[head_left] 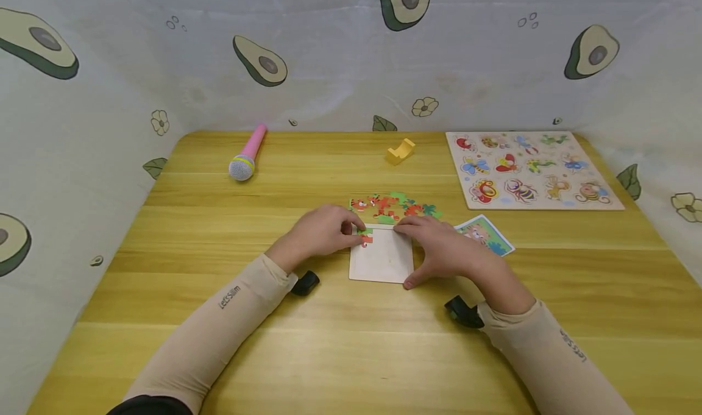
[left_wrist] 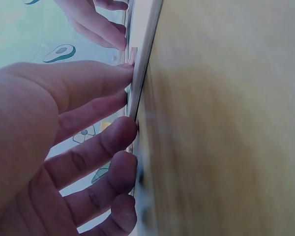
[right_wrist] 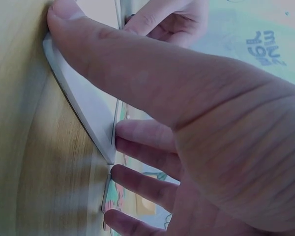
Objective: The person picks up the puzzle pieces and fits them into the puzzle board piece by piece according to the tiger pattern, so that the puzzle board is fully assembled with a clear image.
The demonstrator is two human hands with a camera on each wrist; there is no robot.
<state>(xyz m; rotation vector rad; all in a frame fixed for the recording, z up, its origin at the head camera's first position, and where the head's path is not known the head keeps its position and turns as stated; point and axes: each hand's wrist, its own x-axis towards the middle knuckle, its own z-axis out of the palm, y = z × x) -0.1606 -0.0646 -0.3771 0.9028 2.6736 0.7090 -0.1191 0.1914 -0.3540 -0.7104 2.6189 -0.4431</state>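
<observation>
A square white puzzle board (head_left: 384,262) lies on the wooden table between both hands. At its upper left corner are red and green puzzle pieces (head_left: 367,238). My left hand (head_left: 320,231) pinches at these with thumb and index finger, the other fingers bent by the board's left edge. On the far side, my right hand (head_left: 446,247) holds the board, thumb at its near right corner and index finger at its far right corner. Several loose puzzle pieces (head_left: 386,206) lie just beyond the board. Partly behind the right hand is a picture card (head_left: 493,238).
A pink toy microphone (head_left: 249,153) lies at the back left. Near the table's far edge sits a small yellow curved block (head_left: 401,152). The large animal peg puzzle (head_left: 534,174) takes up the back right. An avocado-print cloth (head_left: 329,55) hangs around the table.
</observation>
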